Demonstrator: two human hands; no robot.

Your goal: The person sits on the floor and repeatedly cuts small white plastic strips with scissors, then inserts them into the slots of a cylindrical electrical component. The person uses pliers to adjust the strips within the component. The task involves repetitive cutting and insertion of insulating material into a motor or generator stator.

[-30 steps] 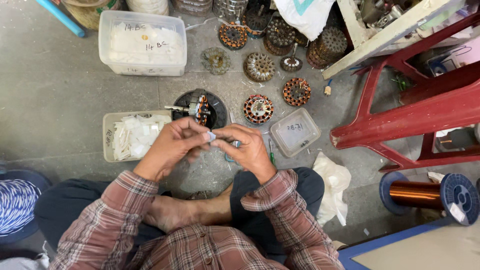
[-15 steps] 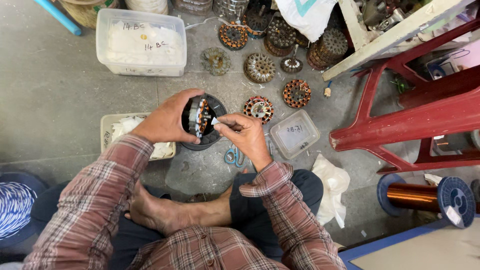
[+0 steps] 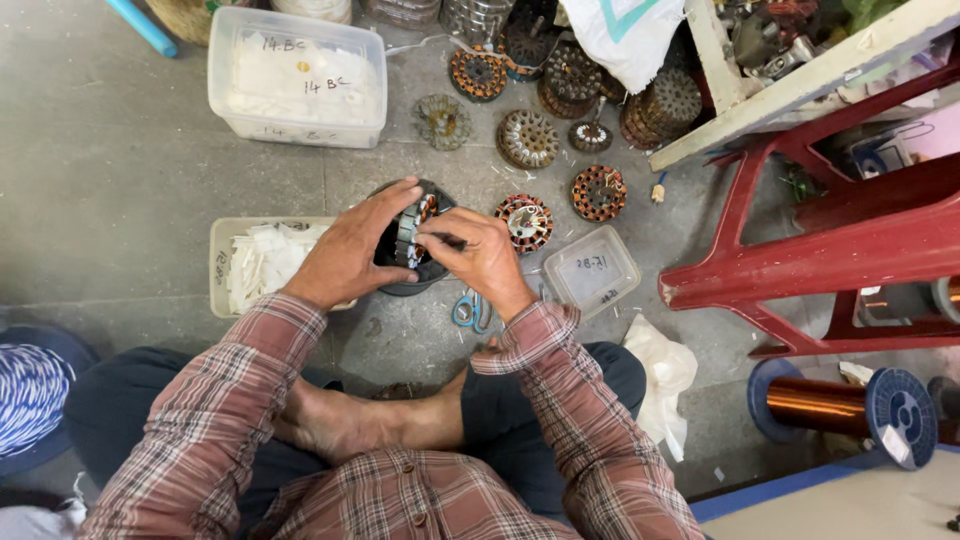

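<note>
Stator [image 3: 412,238] looks heavy and rigid; we cup its rim with our left hand [image 3: 352,250], right hand [image 3: 480,255] pinching something small at its slots, scissors [image 3: 472,308] just below.

Motor rewinding workshop, floor-level setup on bare concrete floor [image 3: 120,180]. Wound stators [image 3: 527,138] piled just beyond the grip, copper wire spool [image 3: 835,403] off to the right. Tub of white insulation slips [image 3: 262,262] left of the grip, scissors [image 3: 472,309] just below it.
</note>
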